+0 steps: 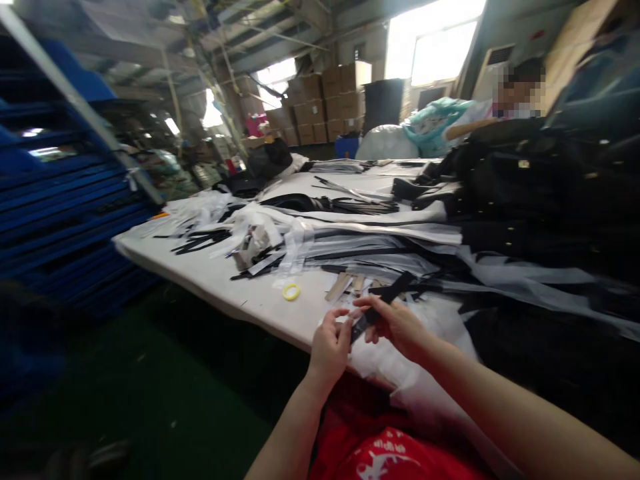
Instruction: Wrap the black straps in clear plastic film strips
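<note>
My left hand (331, 345) and my right hand (395, 323) meet at the near edge of a white work table (220, 280). Both pinch a narrow black fabric strip (385, 298) that runs up and to the right from between my fingers. The left hand's fingers close on its lower end, the right hand grips it a little higher. Beyond my hands lie tan card pieces (345, 285) and a heap of black and pale fabric strips (350, 243).
A yellow ring (291, 291) lies on the table left of my hands. Black garments with gold buttons (540, 193) are piled at the right. Another person (520, 90) is behind them. Blue stacked crates (55, 200) stand left; cardboard boxes (325, 100) at the back.
</note>
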A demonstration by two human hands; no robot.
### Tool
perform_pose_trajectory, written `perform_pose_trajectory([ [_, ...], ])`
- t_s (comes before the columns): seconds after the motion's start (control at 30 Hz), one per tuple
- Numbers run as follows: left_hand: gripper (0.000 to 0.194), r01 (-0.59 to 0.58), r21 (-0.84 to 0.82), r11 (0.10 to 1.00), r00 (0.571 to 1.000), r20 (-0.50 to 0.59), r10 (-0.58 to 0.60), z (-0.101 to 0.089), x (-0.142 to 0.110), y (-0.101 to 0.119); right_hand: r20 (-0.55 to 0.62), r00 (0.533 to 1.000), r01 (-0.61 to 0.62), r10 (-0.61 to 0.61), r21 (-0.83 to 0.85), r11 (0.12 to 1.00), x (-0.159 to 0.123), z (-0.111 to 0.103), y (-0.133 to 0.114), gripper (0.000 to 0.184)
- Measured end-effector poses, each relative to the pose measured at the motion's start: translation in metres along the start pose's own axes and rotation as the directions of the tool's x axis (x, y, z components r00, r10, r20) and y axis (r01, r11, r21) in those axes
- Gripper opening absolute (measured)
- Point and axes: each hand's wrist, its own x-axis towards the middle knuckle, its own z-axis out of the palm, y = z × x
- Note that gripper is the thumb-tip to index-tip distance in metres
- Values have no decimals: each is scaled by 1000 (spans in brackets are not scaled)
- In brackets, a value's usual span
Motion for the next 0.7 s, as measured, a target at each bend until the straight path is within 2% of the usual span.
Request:
perform_pose_trajectory([
  [0.13,51,-7,-6,1000,999,-35,7,8,2,8,84,995,70,-62,-94,993,0,-3,6,50],
  [0.2,57,-1,-26,1000,1000,-3,1,13,4,13,93,993,77,-66,-115,990,-1,-6,8,54],
  [0.3,63,11,-77,997,990,142,0,20,2,18,36,989,147,-143,-156,977,-13,-16,-6,55],
  [0.37,58,-2,-52,999,948,317,19,20,2,18,-70,957,261,-280,-202,944,-32,-34,-32,50],
  [0.4,52,-18,-15,1000,911,412,23,18,3,17,-152,919,325,-364,-232,917,-44,-47,-50,47],
  [0.43,45,-34,32,999,869,494,14,14,5,16,-245,860,383,-447,-269,884,-57,-63,-69,44],
  [0.47,40,-49,80,996,835,551,-3,10,9,14,-340,788,423,-514,-309,852,-71,-82,-89,40],
  [0.5,36,-64,121,991,819,573,-17,4,13,13,-449,690,459,-568,-336,823,-85,-102,-108,36],
  [0.57,32,-112,175,978,844,537,0,-6,27,16,-650,460,492,-605,-381,783,-112,-143,-141,31],
  [0.6,29,-155,195,969,864,502,37,-10,35,20,-708,360,502,-608,-402,766,-124,-163,-153,25],
  [0.63,27,-212,219,952,881,465,89,-13,44,26,-733,290,512,-615,-424,747,-134,-182,-162,19],
  [0.7,20,-340,298,892,892,402,206,-14,64,44,-742,198,519,-641,-476,710,-150,-218,-172,16],
])
